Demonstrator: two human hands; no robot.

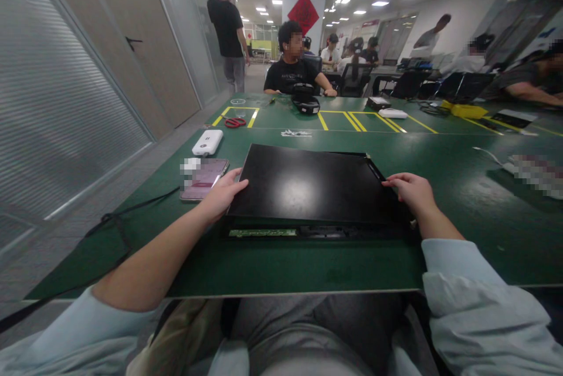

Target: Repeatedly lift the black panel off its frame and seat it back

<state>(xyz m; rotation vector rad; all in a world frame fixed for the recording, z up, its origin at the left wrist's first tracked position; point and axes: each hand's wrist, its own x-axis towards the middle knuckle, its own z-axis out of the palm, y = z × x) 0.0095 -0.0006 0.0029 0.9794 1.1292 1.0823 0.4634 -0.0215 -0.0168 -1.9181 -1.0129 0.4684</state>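
Note:
A black flat screen panel (303,185) lies askew over a black frame (347,231) on the green table. Along the frame's near edge a narrow green circuit board (263,233) is exposed. My left hand (224,193) grips the panel's left edge, thumb on top and fingers around the side. At the right side, my right hand (411,191) has thumb and index finger pinched at the frame's upper right edge. Whether those fingertips hold the frame itself or a small part on it, I cannot tell. The panel hides most of the frame beneath.
A phone (204,179) and a white power bank (208,142) sit left of the panel. Beyond are red scissors (234,122), small white strips (296,134) and a black case (305,103). A person (292,68) sits across the table (461,170). A black cord (145,203) crosses the left edge.

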